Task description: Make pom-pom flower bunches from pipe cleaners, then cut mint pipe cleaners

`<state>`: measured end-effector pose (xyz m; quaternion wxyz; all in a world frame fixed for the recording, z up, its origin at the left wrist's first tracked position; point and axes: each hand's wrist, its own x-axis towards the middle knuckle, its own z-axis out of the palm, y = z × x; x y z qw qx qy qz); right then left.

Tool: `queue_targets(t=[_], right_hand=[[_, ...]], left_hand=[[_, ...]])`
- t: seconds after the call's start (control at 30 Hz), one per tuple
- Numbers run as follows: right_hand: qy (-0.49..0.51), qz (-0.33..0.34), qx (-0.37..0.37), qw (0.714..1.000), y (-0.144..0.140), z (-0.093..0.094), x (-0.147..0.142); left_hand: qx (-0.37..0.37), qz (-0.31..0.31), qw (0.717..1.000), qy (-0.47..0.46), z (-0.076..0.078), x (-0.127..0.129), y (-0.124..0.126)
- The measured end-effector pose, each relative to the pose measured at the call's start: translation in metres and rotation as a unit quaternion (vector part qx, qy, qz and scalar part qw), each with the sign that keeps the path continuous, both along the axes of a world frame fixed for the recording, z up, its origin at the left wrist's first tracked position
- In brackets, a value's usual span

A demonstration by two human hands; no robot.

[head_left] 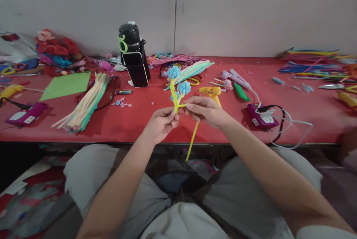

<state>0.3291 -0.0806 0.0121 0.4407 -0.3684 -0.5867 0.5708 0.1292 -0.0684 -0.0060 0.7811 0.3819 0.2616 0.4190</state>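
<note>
Between my hands, above the front of the red table, is a pipe cleaner flower stem (174, 92) wrapped in yellow, with fluffy blue flower heads (184, 88) at its top. My left hand (163, 123) pinches the stem's lower end between thumb and fingers. A yellow pipe cleaner (192, 141) runs from the stem into my right hand (205, 111), which is closed on it; its free end hangs down past the table edge. Just behind my right hand lies a yellow glue gun (211, 91), partly covered by the hand.
A black bottle (130, 34) with a phone (136, 70) against it stands at the back. Bundled pale pipe cleaners (86, 101) lie left, beside a green sheet (67, 84). Purple power strips (260, 116), cables, a lilac hair straightener (240, 79) and scissors (331, 86) are about.
</note>
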Motion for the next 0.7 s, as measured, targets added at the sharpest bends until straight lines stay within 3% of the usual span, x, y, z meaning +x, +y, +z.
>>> queue_targets(t=[0.23, 0.4, 0.5, 0.6, 0.7], right_hand=[[0.009, 0.116, -0.107, 0.987, 0.008, -0.005, 0.013], [-0.116, 0.254, -0.103, 0.955, 0.025, -0.009, 0.019], [-0.217, 0.316, -0.104, 0.918, 0.042, 0.008, 0.018], [-0.335, 0.339, -0.092, 0.874, 0.062, 0.033, 0.009], [-0.451, 0.335, -0.037, 0.826, 0.076, 0.057, -0.010]], left_hand=[[0.009, -0.100, 0.995, -0.008, -0.004, -0.007, -0.001], [0.077, -0.218, 0.967, 0.102, 0.004, -0.013, -0.001], [0.165, -0.249, 0.924, 0.240, 0.014, -0.015, -0.002], [0.234, -0.239, 0.875, 0.351, 0.020, -0.015, -0.002], [0.235, -0.197, 0.864, 0.400, 0.017, -0.013, -0.002]])
